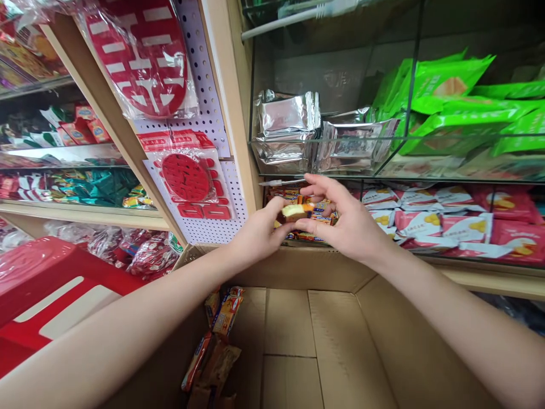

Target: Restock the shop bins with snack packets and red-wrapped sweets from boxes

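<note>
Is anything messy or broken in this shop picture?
Nothing looks broken or spilled. Two things are a bit untidy: the few snack packets in the cardboard box lie in a jumble against its left wall, and the silver packs on the upper shelf slump crookedly. The left hand and right hand hold one small packet.

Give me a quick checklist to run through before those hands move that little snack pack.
1. Grip: left hand and right hand both pinch the snack pack: ok.
2. Wrapper undamaged: cannot tell, too small.
3. Free room among the orange packs on the shelf behind: cannot tell, the hands hide it.
4. Beneath the hands, the cardboard box is open: ok.
5. Stock: loose packs lie along its left wall: ok.
</note>
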`<state>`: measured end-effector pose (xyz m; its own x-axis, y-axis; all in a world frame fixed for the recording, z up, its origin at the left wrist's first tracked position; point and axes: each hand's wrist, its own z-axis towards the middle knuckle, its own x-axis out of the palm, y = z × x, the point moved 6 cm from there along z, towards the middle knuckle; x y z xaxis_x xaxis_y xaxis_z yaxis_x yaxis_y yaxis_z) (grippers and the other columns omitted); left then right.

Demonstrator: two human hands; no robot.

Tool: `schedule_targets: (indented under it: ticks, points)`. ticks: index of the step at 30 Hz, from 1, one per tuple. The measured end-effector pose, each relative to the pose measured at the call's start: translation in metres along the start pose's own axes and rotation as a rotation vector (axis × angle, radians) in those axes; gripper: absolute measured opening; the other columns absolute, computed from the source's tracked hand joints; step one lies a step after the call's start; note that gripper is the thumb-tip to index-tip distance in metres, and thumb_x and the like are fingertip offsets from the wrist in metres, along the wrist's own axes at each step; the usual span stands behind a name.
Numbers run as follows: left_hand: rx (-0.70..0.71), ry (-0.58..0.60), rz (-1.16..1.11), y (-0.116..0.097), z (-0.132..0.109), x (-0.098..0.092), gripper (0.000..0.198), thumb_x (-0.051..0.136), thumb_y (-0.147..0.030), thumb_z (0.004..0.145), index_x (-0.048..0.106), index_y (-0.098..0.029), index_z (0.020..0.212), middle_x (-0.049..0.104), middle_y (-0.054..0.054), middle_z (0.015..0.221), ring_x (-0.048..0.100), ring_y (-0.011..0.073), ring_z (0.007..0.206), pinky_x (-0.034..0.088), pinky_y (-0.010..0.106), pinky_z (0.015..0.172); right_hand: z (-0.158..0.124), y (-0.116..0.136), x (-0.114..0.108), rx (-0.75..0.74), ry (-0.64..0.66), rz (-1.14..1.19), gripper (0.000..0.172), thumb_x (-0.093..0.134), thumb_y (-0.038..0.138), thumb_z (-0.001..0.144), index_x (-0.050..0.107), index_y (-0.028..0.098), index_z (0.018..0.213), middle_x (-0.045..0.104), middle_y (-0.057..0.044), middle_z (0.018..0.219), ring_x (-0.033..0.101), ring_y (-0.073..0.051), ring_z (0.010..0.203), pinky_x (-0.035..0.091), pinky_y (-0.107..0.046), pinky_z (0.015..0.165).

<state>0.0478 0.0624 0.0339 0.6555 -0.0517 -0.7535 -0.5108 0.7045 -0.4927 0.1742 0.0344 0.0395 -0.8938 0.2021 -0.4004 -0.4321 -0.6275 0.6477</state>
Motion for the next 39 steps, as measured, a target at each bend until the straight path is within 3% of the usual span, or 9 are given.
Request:
schedule_targets:
  ticks: [4,9,15,20,26,32,34,36,39]
  points:
    - [0.114,0.040,0.188,0.001,0.001,0.004,0.025,0.048,-0.021,0.078,0.051,-0.016,0.101,0.061,0.005,0.094,0.056,0.0147,0.085,0.044,0.028,0.077,0.001,-0.001,0.002,-0.088,0.096,-0.214,0.020,0.051,0.025,0.077,0.061,0.021,0.094,0.063,-0.004,0.094,0.055,-0.018,0.089,0.039,-0.032,0.081]
    - [0.024,0.028,0.282,0.013,0.000,0.002,0.025,0.048,-0.025,0.078,0.057,-0.013,0.098,0.061,0.007,0.094,0.057,0.0157,0.085,0.046,0.028,0.077,0.008,-0.051,-0.018,0.246,-0.062,-0.413,0.018,0.053,0.026,0.074,0.061,0.016,0.087,0.064,-0.006,0.082,0.058,-0.020,0.075,0.042,-0.032,0.068]
    - [0.091,0.185,0.454,0.016,-0.002,0.014,0.035,0.041,-0.025,0.082,0.055,-0.008,0.109,0.053,0.015,0.117,0.047,0.0221,0.110,0.037,0.034,0.095,0.007,-0.078,-0.010,0.356,0.038,-0.532,0.015,0.054,0.024,0.073,0.061,0.016,0.084,0.065,-0.005,0.082,0.058,-0.019,0.074,0.041,-0.030,0.067]
    - [0.137,0.237,0.476,0.015,-0.003,0.019,0.035,0.036,-0.026,0.084,0.057,-0.010,0.107,0.059,0.012,0.109,0.048,0.0215,0.110,0.039,0.034,0.094,0.005,-0.075,0.002,0.280,0.170,-0.755,0.015,0.048,0.018,0.075,0.063,0.016,0.076,0.065,-0.008,0.084,0.057,-0.021,0.079,0.039,-0.031,0.072]
    - [0.160,0.226,0.482,0.014,-0.005,0.019,0.033,0.035,-0.025,0.084,0.060,-0.013,0.102,0.061,0.010,0.104,0.050,0.0215,0.107,0.040,0.035,0.092,0.005,-0.078,0.004,0.215,0.207,-0.802,0.017,0.046,0.019,0.077,0.063,0.016,0.076,0.065,-0.007,0.080,0.056,-0.020,0.074,0.039,-0.030,0.068]
    - [0.175,0.213,0.442,0.011,-0.004,0.017,0.030,0.036,-0.019,0.083,0.062,-0.015,0.097,0.062,0.009,0.098,0.055,0.0191,0.097,0.042,0.033,0.088,-0.004,-0.013,0.011,-0.088,0.039,-0.638,0.020,0.043,0.026,0.082,0.058,0.015,0.074,0.061,-0.009,0.080,0.051,-0.020,0.082,0.038,-0.031,0.074]
    - [0.160,0.220,0.425,0.011,-0.004,0.017,0.030,0.036,-0.017,0.082,0.062,-0.015,0.095,0.063,0.008,0.096,0.057,0.0181,0.094,0.043,0.032,0.087,-0.019,0.013,0.038,-0.147,0.208,-0.498,0.023,0.041,0.029,0.083,0.057,0.017,0.071,0.060,-0.006,0.074,0.052,-0.018,0.075,0.039,-0.029,0.070]
    - [0.137,0.212,0.418,0.012,-0.004,0.016,0.030,0.036,-0.016,0.082,0.062,-0.013,0.095,0.063,0.009,0.098,0.056,0.0184,0.095,0.043,0.032,0.088,-0.047,0.031,0.080,-0.204,0.550,-0.402,0.023,0.043,0.031,0.082,0.057,0.017,0.070,0.061,-0.005,0.071,0.053,-0.017,0.069,0.040,-0.028,0.065]
    - [0.125,0.194,0.416,0.013,-0.004,0.016,0.030,0.035,-0.017,0.083,0.062,-0.012,0.096,0.062,0.010,0.102,0.055,0.0186,0.097,0.042,0.031,0.088,-0.102,0.039,0.134,-0.274,0.882,-0.319,0.027,0.053,0.033,0.074,0.058,0.014,0.091,0.061,-0.010,0.088,0.055,-0.021,0.081,0.043,-0.030,0.065]
